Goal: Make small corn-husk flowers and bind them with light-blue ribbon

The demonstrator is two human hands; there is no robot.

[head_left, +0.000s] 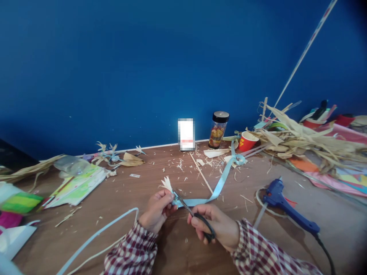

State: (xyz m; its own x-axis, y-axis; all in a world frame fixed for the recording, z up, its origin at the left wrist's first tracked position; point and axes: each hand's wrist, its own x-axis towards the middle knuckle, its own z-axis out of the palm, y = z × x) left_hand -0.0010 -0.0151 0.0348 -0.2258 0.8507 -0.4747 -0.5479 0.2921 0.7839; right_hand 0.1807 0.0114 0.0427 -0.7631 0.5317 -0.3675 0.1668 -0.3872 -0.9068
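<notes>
Scissors sit in my right hand. My fingers are closed through and around the black handles, and the blades run up and to the left, so their tips reach the spot where my left hand pinches. That hand has its fingers clamped together on a small husk flower and, as far as I can tell, on the near end of the blue ribbon just beneath it.

I hold the flower up off the surface, low in front of me and between my two hands. I judge this lets the blades get at the ribbon right by the pinch with the petals out of the way. The petals point up and away from me, slightly left.

The ribbon's long axis first runs level from my left fingers to the right, passing behind the scissors. Then it folds and climbs diagonally up and right across the surface toward a red cup, where it curls into a loop. It lies flat and slack there, which I take to leave the near end easy to turn. Whether the blades are parted or shut I cannot tell; they are too thin to read.

A blue glue gun lies on the surface to my right, near at hand but well apart from the ribbon. Husk scraps litter the surface beyond.
</notes>
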